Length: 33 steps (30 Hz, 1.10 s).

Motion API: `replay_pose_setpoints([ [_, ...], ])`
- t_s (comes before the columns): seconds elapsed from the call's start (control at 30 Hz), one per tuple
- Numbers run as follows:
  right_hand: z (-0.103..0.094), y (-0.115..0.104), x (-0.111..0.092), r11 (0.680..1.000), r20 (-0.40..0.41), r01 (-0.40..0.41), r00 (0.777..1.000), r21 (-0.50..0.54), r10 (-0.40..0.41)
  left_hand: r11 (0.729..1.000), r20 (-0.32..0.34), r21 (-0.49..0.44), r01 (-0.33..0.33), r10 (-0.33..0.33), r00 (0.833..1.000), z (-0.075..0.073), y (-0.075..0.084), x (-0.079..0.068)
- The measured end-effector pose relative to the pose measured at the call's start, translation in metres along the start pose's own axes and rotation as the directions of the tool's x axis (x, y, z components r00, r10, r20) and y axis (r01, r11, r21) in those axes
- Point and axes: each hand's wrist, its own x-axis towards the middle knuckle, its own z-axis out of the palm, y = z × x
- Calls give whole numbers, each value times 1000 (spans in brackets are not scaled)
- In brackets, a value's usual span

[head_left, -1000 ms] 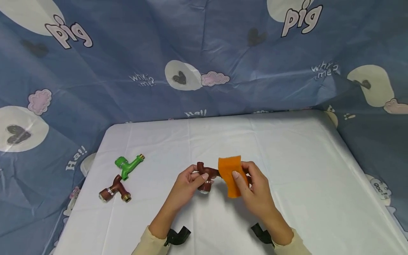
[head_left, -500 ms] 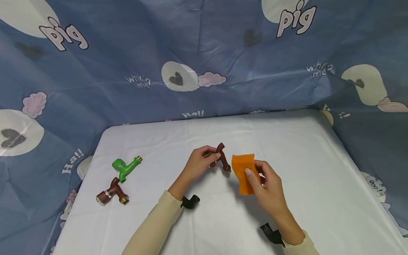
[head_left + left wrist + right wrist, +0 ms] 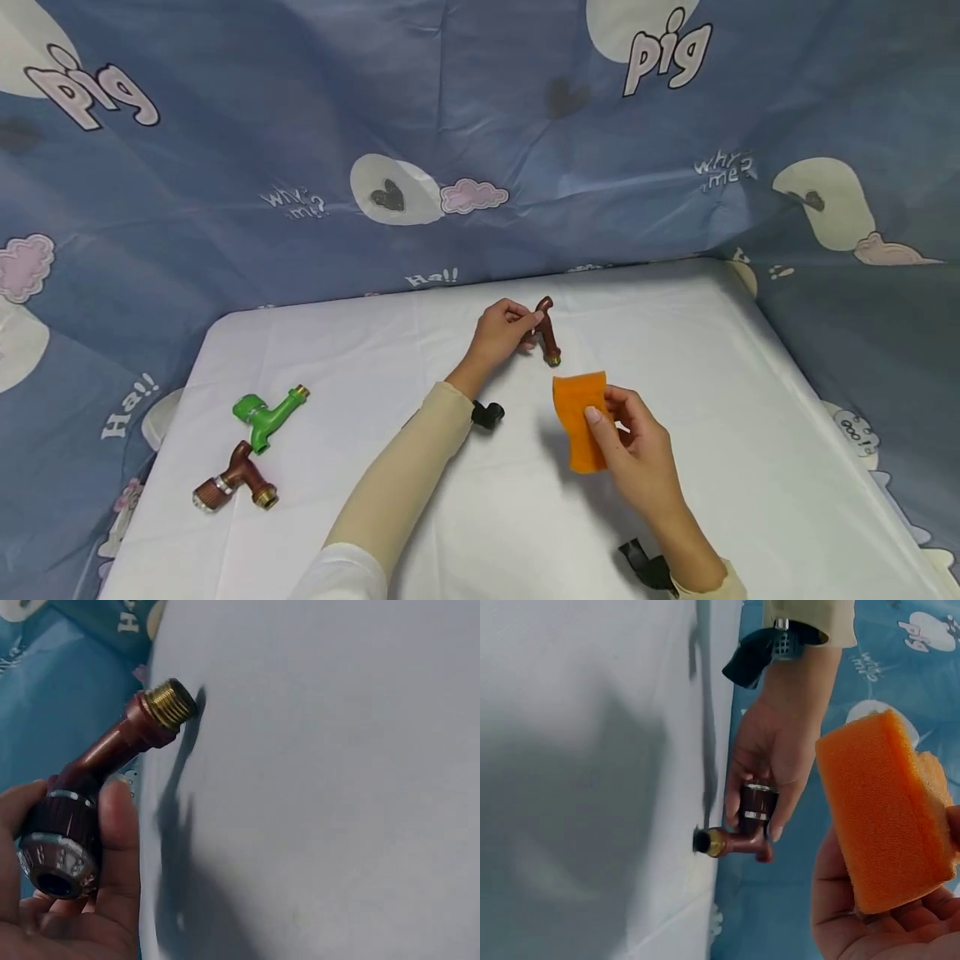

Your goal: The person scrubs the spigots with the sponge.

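Observation:
My left hand (image 3: 497, 337) reaches toward the back of the table and grips a brown faucet (image 3: 549, 335) by its ridged knob. In the left wrist view the brass threaded end (image 3: 172, 703) points away from the fingers, close to its shadow; whether it touches the white cloth I cannot tell. Nearer the front, my right hand (image 3: 643, 454) pinches an orange cleaning cloth (image 3: 581, 423) between thumb and fingers. The cloth looks folded, thick and fuzzy in the right wrist view, and stands apart from the faucet.
On the left of the white-covered table (image 3: 360, 367) lie a green faucet (image 3: 270, 417) and another brown faucet (image 3: 236, 478), close together. A blue printed curtain (image 3: 315, 242) rises behind the table and along its sides.
The left hand has drawn the brown faucet away from the orange cloth, toward the back and right, turning it. The right hand still holds the cloth, now slightly farther right. The head view has shifted.

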Motion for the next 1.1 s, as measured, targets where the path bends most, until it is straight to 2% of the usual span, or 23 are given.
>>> replay_pose_setpoints([
  [0.1, -2, 3, 0, 1000, -8, -13, 1000, 10, 13, 993, 7, 117, -15, 14, 1000, 5, -2, 11],
  [0.2, -4, 4, -2, 1000, 2, -27, 1000, 10, 27, 963, 2, 265, -45, 47, 999, 9, -4, 15],
  [0.37, -8, 5, -5, 999, 6, -31, 1000, 12, 31, 864, -3, 484, -140, 161, 987, 17, -2, 20],
  [0.47, -9, 5, -7, 999, 10, -33, 999, 19, 33, 804, -17, 572, -163, 210, 978, 21, -2, 23],
  [0.57, -10, 6, -9, 999, 12, -36, 999, 24, 36, 751, -43, 644, -146, 227, 973, 26, -5, 25],
  [0.67, -8, 6, -10, 999, 15, -35, 999, 29, 35, 711, -65, 694, -116, 222, 973, 26, -8, 25],
  [0.8, -6, 5, -11, 999, 9, -30, 1000, 28, 29, 672, -35, 734, -102, 187, 982, 26, -5, 21],
  [0.87, -6, 5, -10, 999, 4, -29, 1000, 32, 29, 673, -9, 734, -96, 152, 988, 26, -1, 18],
  [0.93, -6, 4, -10, 998, 4, -36, 999, 51, 36, 702, 10, 705, -96, 126, 992, 24, 3, 12],
  [0.97, -6, 3, -10, 997, 6, -41, 999, 63, 41, 729, 13, 678, -97, 120, 993, 22, 5, 6],
  [1.0, -6, 3, -10, 996, 9, -44, 999, 78, 44, 766, 17, 635, -104, 121, 993, 20, 7, -1],
  [1.1, -5, 1, -10, 991, 16, -57, 998, 117, 55, 892, 55, 431, -134, 122, 991, 11, 13, -37],
])
